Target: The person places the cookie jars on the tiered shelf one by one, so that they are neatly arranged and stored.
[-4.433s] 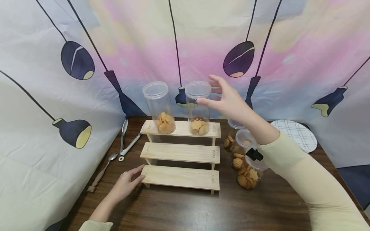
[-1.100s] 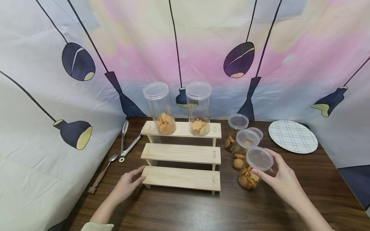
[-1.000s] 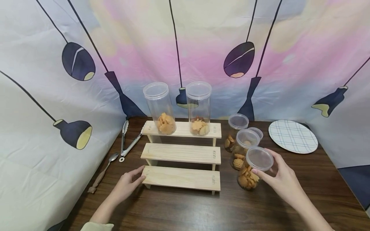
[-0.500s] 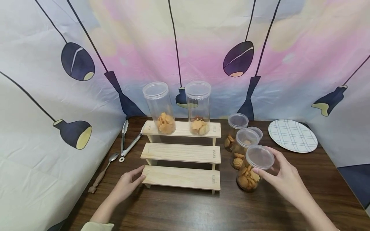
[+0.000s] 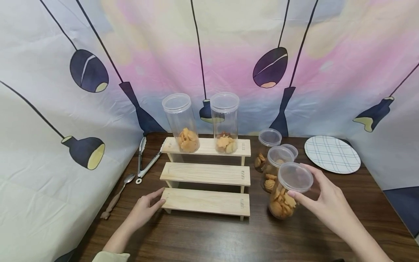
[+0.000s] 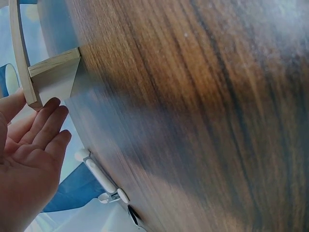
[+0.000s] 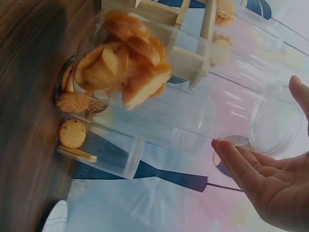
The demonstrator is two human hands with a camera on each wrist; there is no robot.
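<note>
My right hand (image 5: 327, 200) grips a tall clear lidded jar (image 5: 284, 200) near its lid, thumb on one side and fingers on the other. Crisp golden biscuits fill the jar's lower part; it leans slightly, its base close over the table. My left hand (image 5: 144, 211) pinches the left end of the lowest step of a three-step wooden stand (image 5: 204, 202), thumb on top and fingers underneath, as the left wrist view shows at the step's end (image 6: 34, 99). Two similar jars, a left one (image 5: 186, 140) and a right one (image 5: 226, 142), stand on the top step.
Behind the held jar stand more lidded jars of biscuits, one with swirled cookies (image 5: 270, 183) and one farther back (image 5: 260, 162). A checked white plate (image 5: 332, 154) lies at the back right. Metal tongs (image 5: 148, 165) and a wooden-handled spoon (image 5: 118, 196) lie left of the stand.
The right hand has left the jar on the top step, come to the front right jar, gripped it and shifted it slightly up and toward me. The left hand stays put.
</note>
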